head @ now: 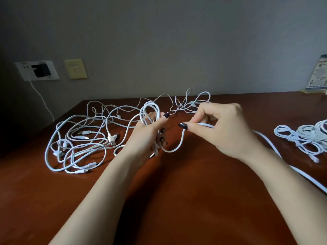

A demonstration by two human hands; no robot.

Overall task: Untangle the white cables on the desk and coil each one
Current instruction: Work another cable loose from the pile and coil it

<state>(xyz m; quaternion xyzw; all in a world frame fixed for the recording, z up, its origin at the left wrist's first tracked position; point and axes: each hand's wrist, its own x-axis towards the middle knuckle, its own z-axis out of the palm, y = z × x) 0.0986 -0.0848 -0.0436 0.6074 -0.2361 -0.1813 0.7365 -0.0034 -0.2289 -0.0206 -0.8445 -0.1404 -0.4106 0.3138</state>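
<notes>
My left hand (147,137) grips a small coil of white cable (149,110) whose loops stand up above the thumb. The same cable (178,145) sags between my hands and runs on to my right hand (224,128), which pinches it between thumb and forefinger. Past my right wrist the cable's slack (276,152) trails off over the brown desk (177,183) toward the right edge. A tangle of white cables (83,138) with USB plugs lies on the desk left of my hands. More loose loops (191,103) lie behind them.
Several coiled white cables (306,137) sit at the right edge of the desk. On the wall at left are a socket plate with a black charger (39,70) and a yellowish plate (76,68). A printed packet (318,75) leans at the far right.
</notes>
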